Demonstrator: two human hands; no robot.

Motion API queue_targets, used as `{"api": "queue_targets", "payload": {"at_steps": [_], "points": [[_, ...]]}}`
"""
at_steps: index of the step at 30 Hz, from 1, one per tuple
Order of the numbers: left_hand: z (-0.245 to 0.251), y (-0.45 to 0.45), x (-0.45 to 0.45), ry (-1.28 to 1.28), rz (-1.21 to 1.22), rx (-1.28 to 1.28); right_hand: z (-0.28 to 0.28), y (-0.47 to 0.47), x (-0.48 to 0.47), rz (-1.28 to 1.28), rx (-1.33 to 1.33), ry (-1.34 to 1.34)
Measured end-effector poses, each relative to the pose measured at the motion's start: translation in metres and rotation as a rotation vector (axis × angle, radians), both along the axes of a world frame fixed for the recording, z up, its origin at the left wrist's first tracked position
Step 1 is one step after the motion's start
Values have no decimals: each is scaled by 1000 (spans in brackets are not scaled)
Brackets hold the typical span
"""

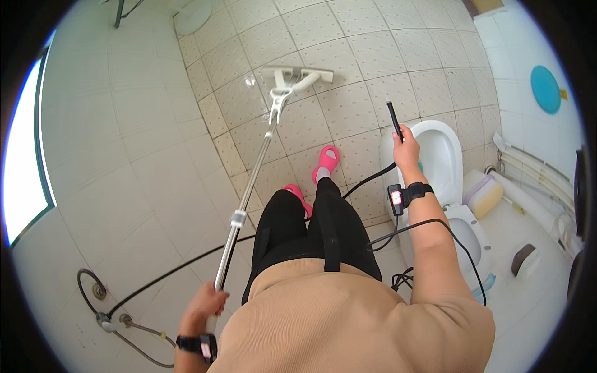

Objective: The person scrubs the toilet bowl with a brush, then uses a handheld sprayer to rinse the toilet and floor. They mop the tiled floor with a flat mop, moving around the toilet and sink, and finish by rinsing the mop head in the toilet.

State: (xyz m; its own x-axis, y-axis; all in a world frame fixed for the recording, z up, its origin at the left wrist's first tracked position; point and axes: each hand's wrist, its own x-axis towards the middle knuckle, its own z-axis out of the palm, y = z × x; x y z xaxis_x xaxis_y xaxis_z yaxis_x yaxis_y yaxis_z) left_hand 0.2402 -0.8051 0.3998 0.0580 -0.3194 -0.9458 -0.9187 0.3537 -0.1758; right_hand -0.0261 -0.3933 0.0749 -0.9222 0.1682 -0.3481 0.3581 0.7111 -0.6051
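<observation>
My left hand (208, 300) is wrapped around the metal pole (252, 182) of a mop. The pole slants up and away to a white sponge mop head (298, 77), which rests on the tiled floor (322, 112). In my right hand (406, 147) is a black spray nozzle (394, 119), pointing away over the floor beside the toilet bowl. A black hose (371, 178) runs from it behind my legs to a wall valve (105, 321) at the lower left. A thin stream seems to leave the nozzle tip, and wet shine shows left of the mop head.
A white toilet (440, 154) stands close on my right. Behind it are a sponge-like block (485, 196), a brush (523, 260) and pipes (536, 163). A blue round basin (545, 89) is by the right wall. A tiled wall (140, 140) borders my left.
</observation>
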Motion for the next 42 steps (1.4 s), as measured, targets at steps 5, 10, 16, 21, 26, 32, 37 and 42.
{"api": "queue_targets", "payload": {"at_steps": [5,10,16,21,26,32,37,42], "points": [[-94,-21,-105,126,-371,74,5,7,19,-100,2,28],[-158,-20,-194,261,-551,114,10,7,39,-207,35,5],[-167,-56,-298,125,-800,250,16,-14,34,-379,124,-60],[-133,-120,-374,11,-1151,271,27,-44,45,-581,237,-128],[-98,-160,-472,-155,-1327,265,36,-104,47,-805,278,-181],[-108,-158,-608,-201,-1512,314,46,-201,37,-1057,236,-339],[-127,-148,-719,-224,-1666,293,22,-272,19,-1325,185,-314],[-116,-86,-821,-200,-1775,252,20,-288,-20,-1562,244,-470]]}}
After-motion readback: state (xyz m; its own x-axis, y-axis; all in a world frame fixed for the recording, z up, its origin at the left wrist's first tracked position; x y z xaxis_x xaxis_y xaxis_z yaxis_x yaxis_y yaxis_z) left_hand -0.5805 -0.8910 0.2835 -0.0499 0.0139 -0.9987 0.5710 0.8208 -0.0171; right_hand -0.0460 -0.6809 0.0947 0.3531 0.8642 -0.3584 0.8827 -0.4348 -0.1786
